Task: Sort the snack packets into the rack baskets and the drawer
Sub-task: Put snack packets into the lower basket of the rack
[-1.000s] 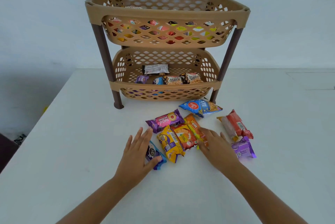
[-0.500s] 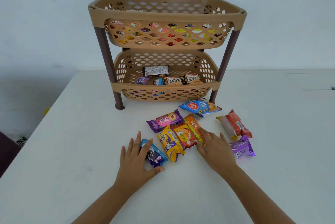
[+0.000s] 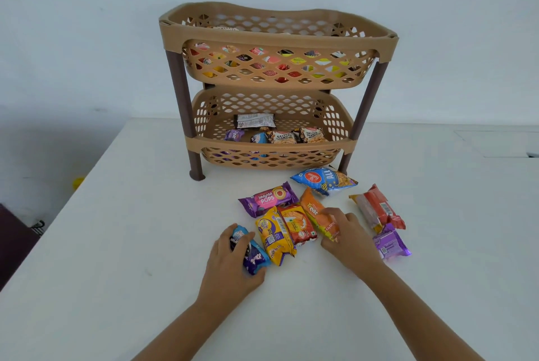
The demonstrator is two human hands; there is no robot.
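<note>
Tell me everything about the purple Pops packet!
The purple Pops packet is a shiny pillow-shaped wrapper with a pink panel, white lettering and a red-centred biscuit picture. It looks sealed and lies flat on the white table, tilted, in front of the rack. Its lower edge meets the yellow packet. Neither hand touches it.

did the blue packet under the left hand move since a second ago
Yes. The blue packet slid left, away from the yellow packet, which stayed put; the left hand now curls around it.
</note>
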